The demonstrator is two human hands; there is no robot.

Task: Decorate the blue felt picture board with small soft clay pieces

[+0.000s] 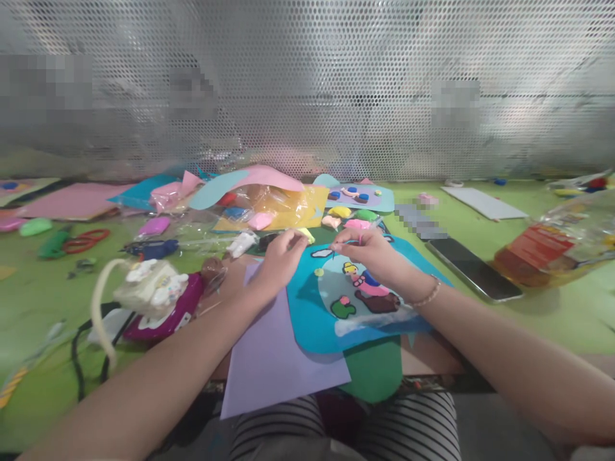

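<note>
A blue foam sheet (307,314) lies in front of me with a clay picture on it: a small figure (362,278) in pink and blue, a brown lump and a green leaf with a pink bit (343,307). My left hand (281,256) is closed at the sheet's far left corner, pinching a small yellow-green piece of clay (306,234). My right hand (369,250) is closed above the figure, its fingertips pinched on something too small to make out. A lilac paper sheet (273,358) and a green foam sheet (375,368) lie under the blue one.
A phone (473,269) lies right of the sheet, with a plastic bag (557,246) beyond it. Clay lumps, foam sheets and a clear bag (269,208) crowd the far side. Red scissors (86,242), a white-and-purple pouch (154,298) and a black cord lie left. Perforated metal wall (307,83) behind.
</note>
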